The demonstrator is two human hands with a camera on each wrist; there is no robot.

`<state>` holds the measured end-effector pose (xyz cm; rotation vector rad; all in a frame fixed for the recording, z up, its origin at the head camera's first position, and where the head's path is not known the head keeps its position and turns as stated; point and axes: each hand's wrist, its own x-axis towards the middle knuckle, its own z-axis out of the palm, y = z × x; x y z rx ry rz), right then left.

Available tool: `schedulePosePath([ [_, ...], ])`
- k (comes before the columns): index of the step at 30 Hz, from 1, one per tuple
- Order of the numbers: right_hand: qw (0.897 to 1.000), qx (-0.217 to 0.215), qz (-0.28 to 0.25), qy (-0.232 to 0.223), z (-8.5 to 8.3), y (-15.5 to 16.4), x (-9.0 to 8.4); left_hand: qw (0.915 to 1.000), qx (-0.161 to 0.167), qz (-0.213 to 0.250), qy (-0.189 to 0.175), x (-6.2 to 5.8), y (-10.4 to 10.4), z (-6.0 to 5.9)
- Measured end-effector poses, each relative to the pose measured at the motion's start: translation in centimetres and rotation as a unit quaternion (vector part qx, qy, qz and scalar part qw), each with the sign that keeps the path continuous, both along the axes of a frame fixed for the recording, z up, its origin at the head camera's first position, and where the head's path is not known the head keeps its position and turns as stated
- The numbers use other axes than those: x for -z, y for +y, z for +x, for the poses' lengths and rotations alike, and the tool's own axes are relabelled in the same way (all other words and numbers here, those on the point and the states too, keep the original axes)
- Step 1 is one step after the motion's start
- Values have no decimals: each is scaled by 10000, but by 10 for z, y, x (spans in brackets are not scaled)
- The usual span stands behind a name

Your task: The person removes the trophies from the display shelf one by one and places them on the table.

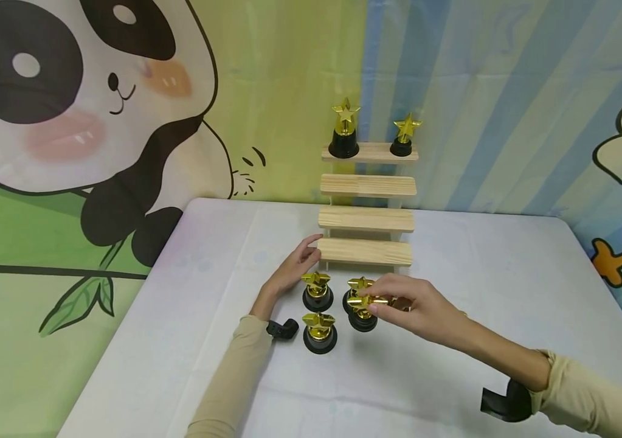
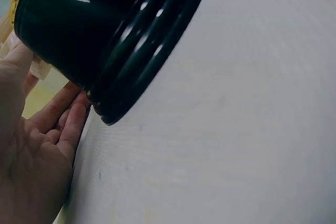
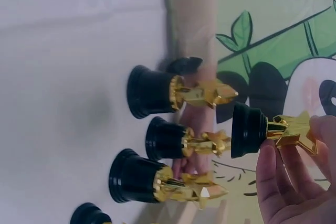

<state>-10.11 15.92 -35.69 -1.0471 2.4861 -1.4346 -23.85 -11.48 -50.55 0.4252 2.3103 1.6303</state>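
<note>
My right hand [image 1: 420, 307] pinches a small gold star trophy [image 3: 249, 130] by its star, the thumb on one side and the fingers on the other. Its black round base [image 1: 362, 322] is raised above the table in the right wrist view. At the left end of the lowest board [image 1: 365, 250] of a stepped wooden shelf, my left hand [image 1: 292, 269] holds the edge between thumb and fingers. Near that hand stand two more star trophies, one nearer the shelf [image 1: 317, 298] and one in front [image 1: 320, 342]. Another trophy [image 1: 350, 297] is partly hidden behind the held one.
On the top board [image 1: 376, 152] stand a taller star trophy [image 1: 344, 137] at the left and a shorter one [image 1: 402, 143] at the right. A white cloth covers the table [image 1: 453, 389]. Behind it hangs a printed backdrop [image 1: 283, 91] with a panda.
</note>
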Motion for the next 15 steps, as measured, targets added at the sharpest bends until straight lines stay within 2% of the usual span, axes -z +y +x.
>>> schedulePosePath([
  [15, 9995, 89, 285, 37, 9, -2, 46, 10000, 18, 2, 5, 1, -1, -1],
])
